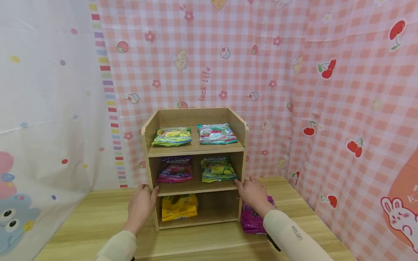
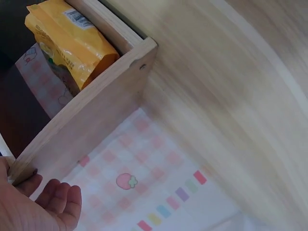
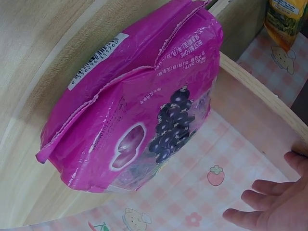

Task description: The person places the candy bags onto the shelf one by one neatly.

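Note:
A small three-tier wooden shelf (image 1: 196, 189) stands on the table, one hand at each side. My left hand (image 1: 142, 204) grips its left side panel (image 2: 91, 113), thumb at the front edge and the other fingers on the outside. Opposite it, my right hand (image 1: 254, 195) holds the right side panel (image 3: 264, 101) near the middle board, its outer fingers (image 3: 262, 187) loosely spread. A purple candy bag (image 3: 130, 110) with a grape picture stands upright on the table outside the right panel, partly hidden behind my right hand in the head view.
On the top tier lie a yellow-green bag (image 1: 172, 136) and a teal-red bag (image 1: 217, 133). The middle tier has a dark purple bag (image 1: 175, 169) and another yellow-green bag (image 1: 218, 169). A yellow bag (image 1: 179, 207) sits at bottom left. Checked curtains (image 1: 228, 72) hang behind the table (image 1: 192, 244).

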Action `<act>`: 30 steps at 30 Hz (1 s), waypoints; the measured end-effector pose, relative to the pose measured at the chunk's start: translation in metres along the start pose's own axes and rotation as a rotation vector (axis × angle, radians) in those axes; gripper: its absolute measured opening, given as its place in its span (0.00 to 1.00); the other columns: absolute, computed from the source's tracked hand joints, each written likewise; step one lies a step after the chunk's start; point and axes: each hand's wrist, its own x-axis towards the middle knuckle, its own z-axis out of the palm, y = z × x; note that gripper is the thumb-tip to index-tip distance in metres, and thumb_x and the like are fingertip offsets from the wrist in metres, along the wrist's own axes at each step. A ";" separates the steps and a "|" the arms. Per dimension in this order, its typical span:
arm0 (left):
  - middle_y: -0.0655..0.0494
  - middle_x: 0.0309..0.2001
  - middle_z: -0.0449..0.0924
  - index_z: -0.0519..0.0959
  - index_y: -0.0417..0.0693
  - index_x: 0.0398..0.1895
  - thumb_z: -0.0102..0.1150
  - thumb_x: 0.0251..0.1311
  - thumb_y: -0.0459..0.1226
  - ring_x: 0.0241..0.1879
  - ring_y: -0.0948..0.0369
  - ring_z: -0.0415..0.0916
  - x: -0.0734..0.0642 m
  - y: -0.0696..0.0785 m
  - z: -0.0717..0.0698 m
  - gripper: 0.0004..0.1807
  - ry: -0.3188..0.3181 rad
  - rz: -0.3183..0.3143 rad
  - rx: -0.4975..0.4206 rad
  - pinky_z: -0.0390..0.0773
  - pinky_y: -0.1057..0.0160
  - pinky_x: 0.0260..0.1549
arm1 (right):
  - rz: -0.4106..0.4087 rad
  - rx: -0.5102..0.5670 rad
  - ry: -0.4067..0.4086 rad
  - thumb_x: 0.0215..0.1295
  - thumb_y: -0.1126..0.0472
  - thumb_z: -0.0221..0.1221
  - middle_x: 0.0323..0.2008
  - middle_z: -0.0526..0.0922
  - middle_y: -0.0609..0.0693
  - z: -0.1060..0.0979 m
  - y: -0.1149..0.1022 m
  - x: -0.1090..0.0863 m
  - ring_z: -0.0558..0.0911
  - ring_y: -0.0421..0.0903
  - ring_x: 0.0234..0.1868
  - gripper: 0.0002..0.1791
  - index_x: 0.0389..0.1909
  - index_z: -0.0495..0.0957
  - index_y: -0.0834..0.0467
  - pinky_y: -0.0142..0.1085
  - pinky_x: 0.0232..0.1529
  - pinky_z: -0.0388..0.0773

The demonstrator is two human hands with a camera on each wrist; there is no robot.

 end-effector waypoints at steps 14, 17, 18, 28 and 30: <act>0.37 0.43 0.77 0.75 0.36 0.26 0.51 0.73 0.43 0.40 0.42 0.77 -0.003 0.003 0.001 0.21 0.036 -0.012 -0.001 0.77 0.42 0.36 | -0.123 -0.033 0.080 0.79 0.41 0.40 0.66 0.69 0.67 0.004 0.009 -0.005 0.70 0.66 0.65 0.36 0.61 0.75 0.69 0.61 0.63 0.64; 0.37 0.42 0.77 0.75 0.36 0.25 0.52 0.72 0.43 0.40 0.42 0.77 -0.003 0.003 0.000 0.20 0.049 -0.005 0.000 0.77 0.42 0.35 | -0.133 -0.036 0.081 0.78 0.38 0.39 0.66 0.69 0.67 0.004 0.015 -0.006 0.70 0.66 0.65 0.37 0.63 0.74 0.66 0.61 0.63 0.62; 0.37 0.42 0.77 0.75 0.36 0.25 0.52 0.72 0.43 0.39 0.42 0.77 -0.003 0.003 0.000 0.20 0.052 -0.004 -0.002 0.77 0.42 0.35 | -0.135 -0.038 0.081 0.78 0.38 0.38 0.66 0.69 0.67 0.005 0.017 -0.006 0.69 0.66 0.65 0.37 0.64 0.73 0.65 0.62 0.63 0.62; 0.39 0.41 0.77 0.73 0.38 0.24 0.53 0.72 0.43 0.39 0.41 0.77 -0.004 0.000 0.004 0.20 0.067 -0.004 -0.016 0.77 0.41 0.34 | -0.028 -0.068 0.142 0.78 0.36 0.28 0.63 0.73 0.67 0.006 0.062 -0.007 0.71 0.70 0.61 0.40 0.66 0.72 0.62 0.69 0.61 0.57; 0.39 0.42 0.77 0.73 0.38 0.24 0.52 0.72 0.43 0.40 0.41 0.77 -0.003 0.000 0.004 0.20 0.063 -0.005 -0.019 0.77 0.41 0.34 | 0.032 -0.070 0.122 0.78 0.36 0.27 0.63 0.72 0.68 0.001 0.071 -0.008 0.71 0.71 0.61 0.41 0.66 0.71 0.63 0.70 0.60 0.58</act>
